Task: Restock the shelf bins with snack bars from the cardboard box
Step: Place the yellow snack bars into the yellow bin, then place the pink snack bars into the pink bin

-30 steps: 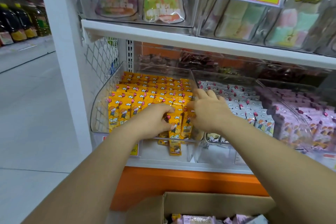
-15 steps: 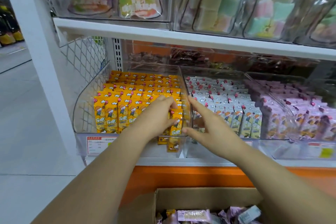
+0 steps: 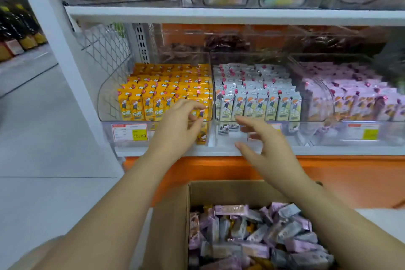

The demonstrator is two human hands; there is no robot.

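Left hand (image 3: 177, 126) at yellow snack bars' (image 3: 140, 103) front corner, fingers half-curled, hold unclear; right hand (image 3: 266, 149) spread wide, empty, before the white bars (image 3: 258, 105); cardboard box (image 3: 168, 226) below.

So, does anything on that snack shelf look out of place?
Yes. One yellow bar has dropped low in the front right corner of the yellow bin, below the neat upright row. A few pale bars sit low at the front of the middle bin too.
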